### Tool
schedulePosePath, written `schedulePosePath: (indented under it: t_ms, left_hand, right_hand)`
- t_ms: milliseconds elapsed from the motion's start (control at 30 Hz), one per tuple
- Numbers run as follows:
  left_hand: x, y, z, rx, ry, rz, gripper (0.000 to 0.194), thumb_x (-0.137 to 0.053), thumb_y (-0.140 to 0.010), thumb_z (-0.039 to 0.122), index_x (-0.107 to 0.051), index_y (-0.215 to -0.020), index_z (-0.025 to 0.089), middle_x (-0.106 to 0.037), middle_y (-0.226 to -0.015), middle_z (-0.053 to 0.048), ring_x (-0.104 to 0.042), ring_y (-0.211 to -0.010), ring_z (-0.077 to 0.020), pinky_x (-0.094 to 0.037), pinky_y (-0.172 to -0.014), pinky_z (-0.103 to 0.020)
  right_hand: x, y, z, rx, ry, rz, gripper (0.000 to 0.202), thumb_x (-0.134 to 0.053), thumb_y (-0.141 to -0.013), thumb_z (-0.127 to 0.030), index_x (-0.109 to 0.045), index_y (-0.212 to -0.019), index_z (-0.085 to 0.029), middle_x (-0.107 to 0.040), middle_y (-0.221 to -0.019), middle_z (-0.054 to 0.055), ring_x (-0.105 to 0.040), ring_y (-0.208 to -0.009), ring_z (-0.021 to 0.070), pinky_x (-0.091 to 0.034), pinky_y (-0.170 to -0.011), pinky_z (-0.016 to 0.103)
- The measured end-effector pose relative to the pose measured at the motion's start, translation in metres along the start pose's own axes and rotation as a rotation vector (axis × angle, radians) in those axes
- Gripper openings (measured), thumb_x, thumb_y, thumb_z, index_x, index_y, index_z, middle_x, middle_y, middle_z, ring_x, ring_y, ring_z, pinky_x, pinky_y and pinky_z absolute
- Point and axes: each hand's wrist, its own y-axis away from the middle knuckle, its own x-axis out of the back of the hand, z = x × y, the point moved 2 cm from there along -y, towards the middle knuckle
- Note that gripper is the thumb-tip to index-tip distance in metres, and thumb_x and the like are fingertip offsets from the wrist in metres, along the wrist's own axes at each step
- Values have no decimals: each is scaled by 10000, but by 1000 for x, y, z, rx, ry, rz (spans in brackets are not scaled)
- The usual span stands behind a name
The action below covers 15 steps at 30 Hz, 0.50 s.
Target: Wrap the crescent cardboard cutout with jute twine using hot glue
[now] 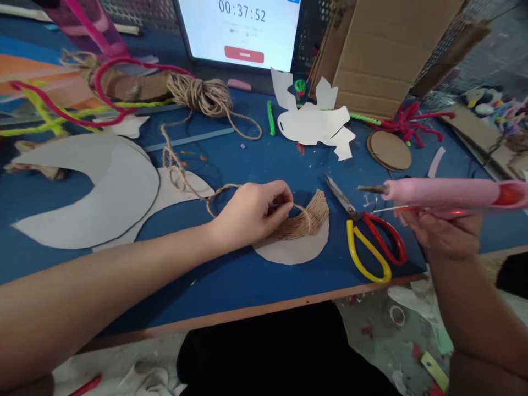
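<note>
Left hand: pinches twine over the round card
Right hand: grips the glue gun
Card place: on the table, partly twine-covered
Laying well: thin glue, strand taut and snug, skin clear of the nozzle

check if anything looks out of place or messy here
Mainly the floor: colored scraps lie scattered below the blue table, looking like dropped waste. On top, twine trails in untidy loops to the left hand. I see no spill.
</note>
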Motion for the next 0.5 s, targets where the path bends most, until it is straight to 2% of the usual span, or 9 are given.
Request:
schedulePosePath:
  t_ms: [67,133,233,300,400,500]
  left_hand:
    - [0,0,0,2,-11,3,122,-520,-864,225,-608,-834,147,-663,-678,1,-572,-525,-89,-400,-476,-174]
    - [0,0,0,8,-11,10,113,-521,-860,215,-609,-834,148,-658,-665,7,-570,-517,-86,-399,-479,-172]
    - [0,2,1,-25,14,44,102,-520,-862,198,-596,-816,149,-643,-623,22,-561,-502,-78,-392,-479,-165]
    - [1,5,3,-72,7,90,101,-526,-861,190,-594,-802,145,-620,-591,31,-532,-476,-65,-380,-471,-161]
    - [3,9,6,-156,-44,140,92,-539,-849,168,-604,-792,137,-585,-568,43,-491,-460,-47,-366,-467,-149]
    - [3,13,9,-206,-89,147,88,-537,-847,153,-612,-806,133,-597,-600,40,-502,-490,-42,-382,-489,-141]
  right_hand:
    - [-5,-6,1,27,-143,57,309,-688,-728,-551,-560,-701,-271,-516,-526,-48,-478,-401,132,-396,-374,288]
    - [-10,-14,-1,46,-191,47,274,-719,-737,-475,-571,-686,-250,-509,-523,-55,-421,-379,98,-368,-377,274]
    - [-17,-30,0,6,-173,-32,175,-686,-798,-331,-614,-689,-214,-549,-570,-28,-451,-442,93,-382,-431,267]
    - [-24,-43,5,-18,-124,-102,132,-683,-793,-290,-638,-708,-200,-549,-577,-20,-469,-479,98,-377,-452,261]
    - [-38,-63,17,-22,-35,-181,153,-711,-741,-335,-663,-800,-202,-520,-563,-33,-464,-491,112,-375,-475,265]
    - [-51,-75,30,-28,101,-238,230,-655,-758,-418,-654,-824,-198,-509,-550,-29,-490,-514,141,-399,-502,286]
